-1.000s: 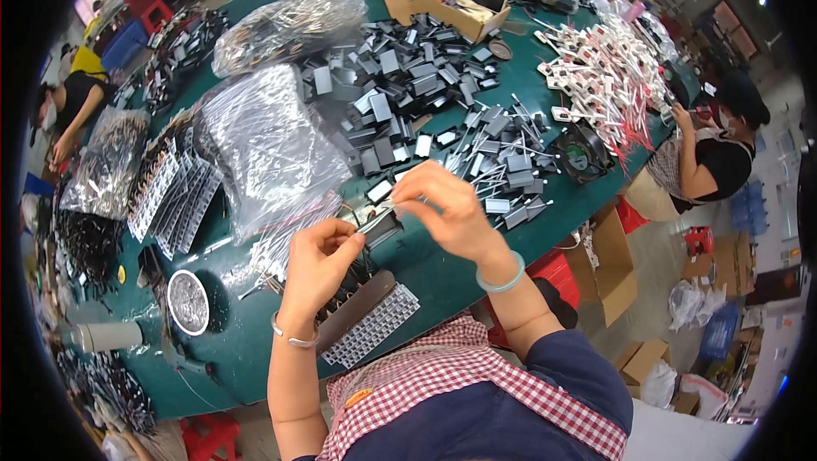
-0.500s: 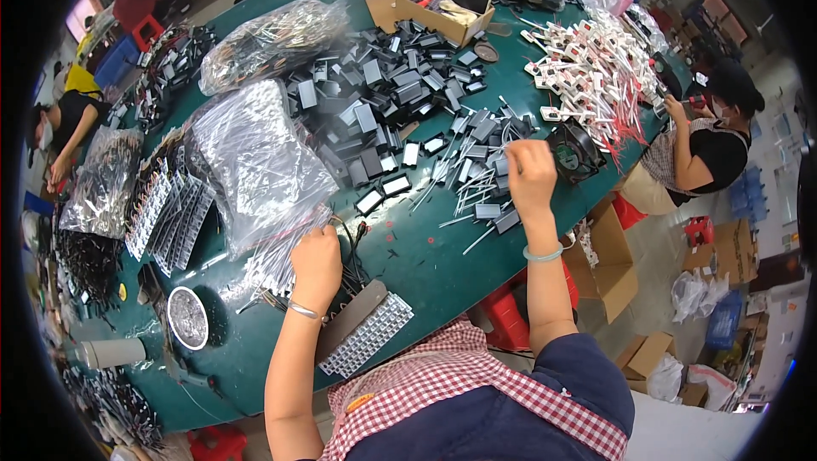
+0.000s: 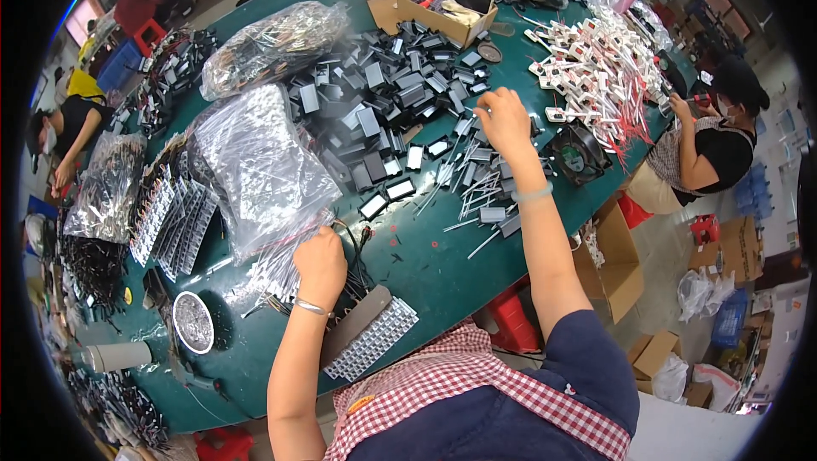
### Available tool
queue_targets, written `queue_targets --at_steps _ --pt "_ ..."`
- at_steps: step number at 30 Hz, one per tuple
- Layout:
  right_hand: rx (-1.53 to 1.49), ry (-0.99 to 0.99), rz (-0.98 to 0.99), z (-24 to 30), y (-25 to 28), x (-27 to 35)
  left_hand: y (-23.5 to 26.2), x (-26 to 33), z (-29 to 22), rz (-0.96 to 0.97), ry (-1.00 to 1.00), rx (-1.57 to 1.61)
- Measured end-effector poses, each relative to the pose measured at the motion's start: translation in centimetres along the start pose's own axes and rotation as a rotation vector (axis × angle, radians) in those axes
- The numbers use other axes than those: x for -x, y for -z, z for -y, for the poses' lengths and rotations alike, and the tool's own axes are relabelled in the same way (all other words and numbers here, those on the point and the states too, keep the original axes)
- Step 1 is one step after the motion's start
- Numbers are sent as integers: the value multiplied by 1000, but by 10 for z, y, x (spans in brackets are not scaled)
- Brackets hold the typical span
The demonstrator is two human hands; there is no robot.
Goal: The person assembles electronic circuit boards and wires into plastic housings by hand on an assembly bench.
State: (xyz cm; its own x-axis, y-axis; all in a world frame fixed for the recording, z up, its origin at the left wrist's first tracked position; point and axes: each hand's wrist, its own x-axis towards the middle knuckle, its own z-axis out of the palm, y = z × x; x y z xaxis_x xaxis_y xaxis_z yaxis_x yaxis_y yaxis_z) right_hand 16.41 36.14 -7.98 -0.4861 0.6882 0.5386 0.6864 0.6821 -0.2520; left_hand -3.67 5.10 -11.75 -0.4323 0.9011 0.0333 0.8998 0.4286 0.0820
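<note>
My right hand (image 3: 508,125) reaches over the far edge of a pile of small grey housings with white leads (image 3: 487,173). Its fingers are bent together; whatever is between the fingertips is too small to make out. Farther left spreads a heap of black, open box-like housings (image 3: 400,78). My left hand (image 3: 322,264) is closed in a fist beside a clear plastic bag (image 3: 264,163) of thin white strips. What it holds, if anything, is hidden. Just below it, a board with rows of small metallic parts (image 3: 372,338) lies at the table's near edge, a grey-brown strip (image 3: 356,325) along it.
White connectors with red wires (image 3: 600,78) are heaped at the right, near a black fan (image 3: 580,153). A cardboard box (image 3: 464,23) stands at the back. On the left are a white-rimmed bowl (image 3: 193,322), a cup (image 3: 119,356) and bundled strips. Co-workers sit on both sides.
My right hand has moved away from me and slightly left, over the grey housings, with its arm stretched farther. My left hand stays at the bag's lower end.
</note>
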Motion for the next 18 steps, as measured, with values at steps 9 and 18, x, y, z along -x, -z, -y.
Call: queue_targets --at_steps 9,18 --pt "83 -262 544 4 -54 -50 4 -1 5 -11 55 143" --pt "-323 -9 206 22 -18 -13 8 -1 6 44 168 222"
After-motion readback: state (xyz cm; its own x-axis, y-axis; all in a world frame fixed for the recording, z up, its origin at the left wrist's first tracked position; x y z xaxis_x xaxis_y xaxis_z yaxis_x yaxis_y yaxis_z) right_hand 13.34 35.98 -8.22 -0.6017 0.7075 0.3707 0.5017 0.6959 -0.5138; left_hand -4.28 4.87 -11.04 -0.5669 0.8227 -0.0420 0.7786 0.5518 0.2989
